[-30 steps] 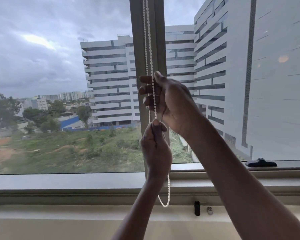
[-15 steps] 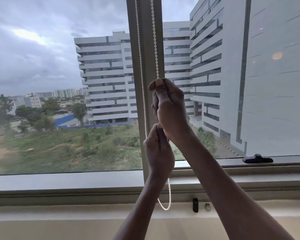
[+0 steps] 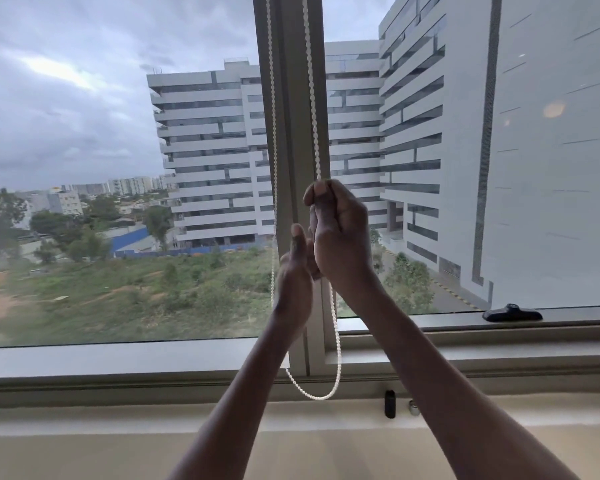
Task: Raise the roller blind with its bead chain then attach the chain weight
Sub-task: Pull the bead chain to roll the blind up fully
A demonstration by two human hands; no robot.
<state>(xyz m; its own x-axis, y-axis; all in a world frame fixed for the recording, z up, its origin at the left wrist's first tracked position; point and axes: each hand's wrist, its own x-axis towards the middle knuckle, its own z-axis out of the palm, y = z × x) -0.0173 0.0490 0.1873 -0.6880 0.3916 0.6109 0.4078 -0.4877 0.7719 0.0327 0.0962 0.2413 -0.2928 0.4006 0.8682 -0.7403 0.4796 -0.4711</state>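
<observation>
My right hand (image 3: 340, 233) is curled round the right strand of the white plastic bead chain (image 3: 311, 98), pinching it at the top of the fist in front of the grey window mullion (image 3: 291, 133). My left hand (image 3: 297, 271) sits just below and left of it, thumb up, fingers loosely straight; it looks motion-blurred, so I cannot tell whether it touches the chain. The chain's left strand runs down behind that hand, and the loop hangs in front of the grey window sill (image 3: 118, 362). A small black cylindrical piece (image 3: 390, 403) and a small silver piece (image 3: 413, 408) stand on the ledge just right of the loop. A black window handle (image 3: 512, 312) lies on the right frame. I can read no writing anywhere.
</observation>
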